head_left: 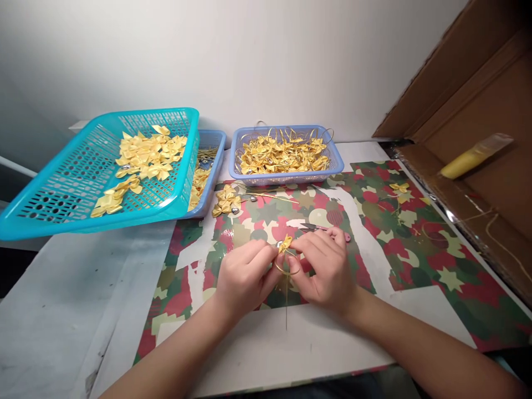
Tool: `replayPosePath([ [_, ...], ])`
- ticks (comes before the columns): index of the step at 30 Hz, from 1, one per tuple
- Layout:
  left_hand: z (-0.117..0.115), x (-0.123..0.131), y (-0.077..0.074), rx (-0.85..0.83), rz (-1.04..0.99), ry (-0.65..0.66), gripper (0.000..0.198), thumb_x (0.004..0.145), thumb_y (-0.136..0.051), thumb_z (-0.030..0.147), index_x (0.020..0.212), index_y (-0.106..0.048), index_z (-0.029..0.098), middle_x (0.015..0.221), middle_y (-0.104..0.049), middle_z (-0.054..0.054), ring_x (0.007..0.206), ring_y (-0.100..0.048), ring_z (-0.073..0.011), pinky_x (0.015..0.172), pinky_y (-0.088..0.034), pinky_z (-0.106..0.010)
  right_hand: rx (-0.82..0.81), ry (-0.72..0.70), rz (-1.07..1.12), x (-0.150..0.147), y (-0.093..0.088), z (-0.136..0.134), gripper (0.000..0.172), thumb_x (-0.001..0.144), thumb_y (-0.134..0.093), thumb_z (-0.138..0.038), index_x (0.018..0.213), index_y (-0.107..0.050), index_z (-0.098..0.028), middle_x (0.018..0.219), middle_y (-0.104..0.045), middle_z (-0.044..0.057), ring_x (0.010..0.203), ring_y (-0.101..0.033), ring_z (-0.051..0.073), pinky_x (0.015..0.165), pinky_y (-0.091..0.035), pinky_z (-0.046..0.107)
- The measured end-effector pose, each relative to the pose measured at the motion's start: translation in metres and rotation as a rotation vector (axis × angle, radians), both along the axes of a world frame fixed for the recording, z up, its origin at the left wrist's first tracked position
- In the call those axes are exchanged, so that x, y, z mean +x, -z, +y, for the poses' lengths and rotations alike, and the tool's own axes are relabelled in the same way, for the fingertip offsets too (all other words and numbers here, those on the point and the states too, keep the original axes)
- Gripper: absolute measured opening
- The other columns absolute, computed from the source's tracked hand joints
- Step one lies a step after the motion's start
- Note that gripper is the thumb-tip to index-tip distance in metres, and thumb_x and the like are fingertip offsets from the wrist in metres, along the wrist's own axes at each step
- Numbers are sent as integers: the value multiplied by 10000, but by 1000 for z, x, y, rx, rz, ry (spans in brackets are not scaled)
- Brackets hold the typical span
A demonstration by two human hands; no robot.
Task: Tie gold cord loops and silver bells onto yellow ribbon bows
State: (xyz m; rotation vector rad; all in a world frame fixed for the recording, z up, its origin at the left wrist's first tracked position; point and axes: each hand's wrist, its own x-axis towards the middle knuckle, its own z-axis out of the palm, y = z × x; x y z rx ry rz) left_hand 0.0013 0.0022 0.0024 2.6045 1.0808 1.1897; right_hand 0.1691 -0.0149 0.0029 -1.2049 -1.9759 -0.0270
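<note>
A small yellow ribbon bow [285,243] is held between my two hands above the middle of the table. My left hand [248,272] is closed, its thumb and fingertips pinching the bow's left side next to a small silver piece [279,244]. From the other side, my right hand [326,270] pinches at the bow and a thin gold cord [286,274]. The cord curves in a loop below the bow, and one straight end hangs toward the table's front. Pink-handled thread snips [348,238] lie just behind my right hand, partly hidden by it.
A turquoise basket [54,202] of yellow bows rests tilted over a blue basket [213,185] at left. Another blue basket [286,178] holds bows with gold loops. Loose bows [226,200] lie behind my hands. Cardboard [477,83] with a yellow-filled tube [474,158] stands at right.
</note>
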Motion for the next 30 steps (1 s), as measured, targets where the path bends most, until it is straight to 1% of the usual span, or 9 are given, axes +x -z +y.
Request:
replayPosePath([
  [3,0,1,1,35,2,6,217,849,-539,102,662,-478,194,552,-506,4,500,-402,-122,479,-336,-233,28,21,-38,-1,-1,1,173,855,-467,-188,696,-536,-185,604,-595,-6,585,-448,137,700,-273,345],
  [7,-1,3,2,69,15,19,200,836,-559,98,668,-497,187,577,-557,-10,512,-421,-128,485,-344,-237,52,20,-68,-2,-1,2,223,838,-485,-166,616,-486,-179,547,-526,-26,557,-383,121,683,-264,332],
  [14,1,4,0,112,104,33,223,863,-546,134,652,-498,186,576,-574,-16,520,-407,-139,491,-336,-252,76,27,-125,2,-2,4,271,835,-477,-147,565,-472,-175,516,-470,-28,547,-337,119,650,-250,319],
  [16,2,4,-1,105,131,37,230,873,-535,146,649,-498,186,574,-565,-14,521,-399,-140,492,-330,-255,80,23,-131,3,-2,5,266,832,-487,-159,566,-490,-171,509,-458,-28,546,-338,120,649,-253,318],
  [21,5,1,2,69,177,100,246,885,-486,133,646,-493,190,566,-511,0,520,-368,-138,487,-296,-260,41,-50,-175,5,-2,8,246,843,-475,-174,606,-539,-164,535,-484,-21,544,-342,122,643,-250,318],
  [23,5,-1,5,22,168,123,233,887,-478,130,663,-493,190,578,-504,5,524,-362,-134,491,-289,-259,12,-89,-166,7,-1,10,252,850,-456,-159,609,-529,-165,542,-489,-21,542,-342,119,640,-249,314],
  [26,5,-1,5,-135,98,154,226,896,-471,139,676,-471,191,609,-519,7,549,-398,-126,511,-316,-245,6,-133,-125,8,2,12,248,835,-457,-129,593,-488,-171,523,-453,-34,534,-322,113,622,-239,306],
  [28,4,-1,4,-258,18,142,231,910,-459,159,681,-457,192,626,-533,6,567,-436,-119,526,-345,-232,-7,-144,-79,9,4,13,238,812,-462,-111,584,-454,-179,515,-420,-43,529,-301,110,612,-234,302],
  [30,4,0,2,-355,-41,95,236,917,-451,178,682,-453,192,619,-528,16,556,-444,-107,519,-352,-217,-45,-151,-14,10,5,13,229,794,-463,-100,584,-424,-186,514,-397,-50,525,-287,107,607,-235,298],
])
